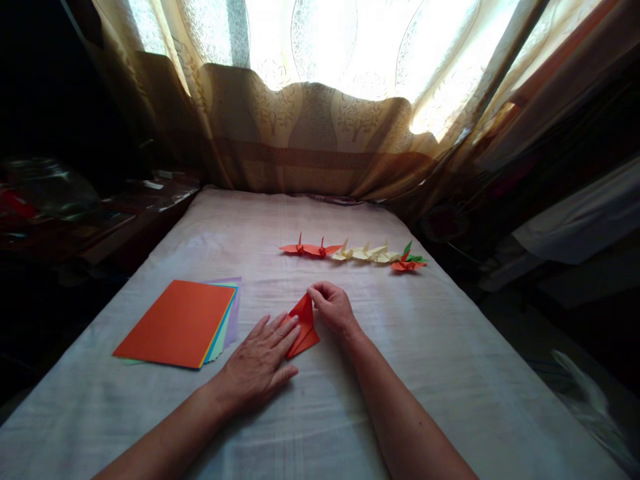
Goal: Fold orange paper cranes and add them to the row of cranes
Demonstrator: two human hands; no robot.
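the orange folded paper (303,327) sits mid-table on the white cloth (425,347). my left hand (260,363) lies flat, fingers spread, pressing its edge; my right hand (333,307) pinches its top corner. the colored paper stack (175,323) is just left of it, and the finished cranes (353,252) sit beyond it.
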